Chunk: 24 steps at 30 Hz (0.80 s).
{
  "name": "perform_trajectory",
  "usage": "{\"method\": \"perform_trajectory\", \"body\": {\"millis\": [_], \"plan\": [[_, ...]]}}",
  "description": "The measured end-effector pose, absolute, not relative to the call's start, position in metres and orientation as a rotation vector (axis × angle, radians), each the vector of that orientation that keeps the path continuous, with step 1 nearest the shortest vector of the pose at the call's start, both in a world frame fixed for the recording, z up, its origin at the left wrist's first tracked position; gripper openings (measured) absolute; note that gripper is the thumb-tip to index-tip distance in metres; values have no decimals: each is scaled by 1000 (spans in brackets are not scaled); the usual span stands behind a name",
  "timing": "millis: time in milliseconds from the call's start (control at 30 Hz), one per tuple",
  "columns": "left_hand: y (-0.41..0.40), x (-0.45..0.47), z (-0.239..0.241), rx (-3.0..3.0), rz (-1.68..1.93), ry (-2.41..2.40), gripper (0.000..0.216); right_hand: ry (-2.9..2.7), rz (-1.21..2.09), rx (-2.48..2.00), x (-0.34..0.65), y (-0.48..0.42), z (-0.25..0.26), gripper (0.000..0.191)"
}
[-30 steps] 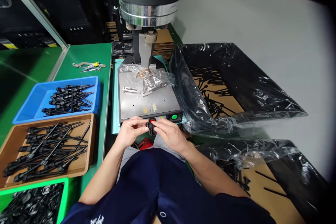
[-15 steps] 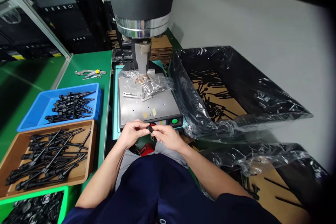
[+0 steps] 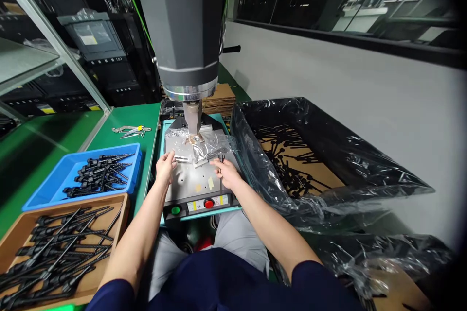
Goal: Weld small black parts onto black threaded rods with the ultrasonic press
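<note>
My right hand (image 3: 226,174) is over the metal plate (image 3: 197,182) of a press machine (image 3: 186,34). Its fingers pinch a thin black rod (image 3: 221,171) with a small head, held upright. My left hand (image 3: 166,166) reaches over the plate's left edge with fingers spread, near a small metal bracket (image 3: 181,158). It holds nothing. Crinkled clear plastic film (image 3: 204,144) lies under the press tip (image 3: 192,119).
A blue tray (image 3: 54,184) and a brown tray (image 3: 14,248) of black rods sit on the green bench (image 3: 120,119) at left. Metal tweezers (image 3: 132,130) lie behind them. Right of the machine stands a plastic-lined cardboard box (image 3: 365,155) holding finished rods. Green and red buttons (image 3: 208,203) face me.
Both hands rose from my lap, where they worked a small black part together, to the press plate. They separated; the right now carries the rod. The view tilted upward.
</note>
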<state>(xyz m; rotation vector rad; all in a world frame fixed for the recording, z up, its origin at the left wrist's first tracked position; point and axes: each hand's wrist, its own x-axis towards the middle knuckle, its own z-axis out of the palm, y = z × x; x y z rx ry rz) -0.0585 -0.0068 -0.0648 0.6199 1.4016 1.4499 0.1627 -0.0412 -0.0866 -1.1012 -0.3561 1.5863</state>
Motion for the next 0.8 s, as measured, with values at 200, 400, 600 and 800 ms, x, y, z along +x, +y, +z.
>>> {"method": "perform_trajectory", "body": {"millis": [200,400,600,800], "plan": [[35,-43,-47,621,1277,1275,45,-169,1633,-946,154,34,-82,16],[41,-36,-14,794,1362,969,91,-63,1627,-755,158,98,-71,13],[33,-31,0,841,1286,873,106,-79,1450,-571,202,150,-46,9],[32,-20,-7,889,1229,940,115,-109,1404,-556,250,154,-37,15]]}}
